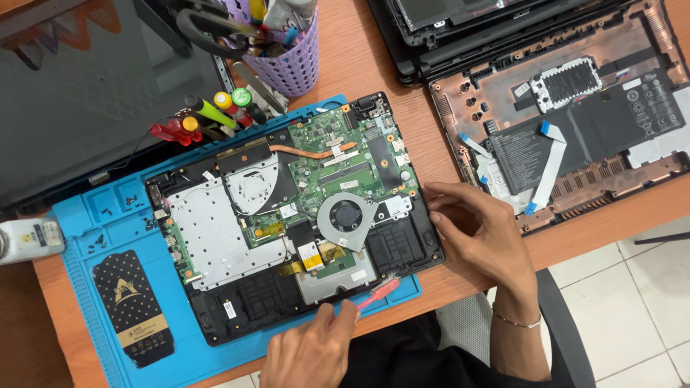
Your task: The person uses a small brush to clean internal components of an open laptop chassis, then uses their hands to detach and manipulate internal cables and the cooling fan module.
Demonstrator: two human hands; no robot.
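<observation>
Carefully now, because we are working over an opened black laptop chassis (287, 230) with its green circuit board, copper heat pipe and round grey cooling fan (347, 215) all bare, lying on a blue silicone repair mat (86, 287) on the wooden desk (431, 93). Our left hand (313, 352) is closed around a red-handled pry tool (379, 293), its tip resting at the near edge of the chassis, just beside the silver drive plate (334, 280). Our right hand (478, 230) holds nothing; its fingers are loosely spread and press against the right-hand wall of the chassis, steadying it.

Our main worry is the tool tip. If we lever too hard at that edge, it could skid inward onto the board or the flat yellow ribbon nearby and scratch a trace or tear the cable. The plastic clips along the rim could also snap under a twisting push. Should the right hand ease off, the chassis may slide on the mat. Small dark screws (108, 212) lie loose in the mat's trays at far left, and a nudge could scatter them. A second stripped laptop base (568, 108) sits close at the right, so a sweeping elbow might catch its blue-tipped white ribbon cables (550, 165).
</observation>
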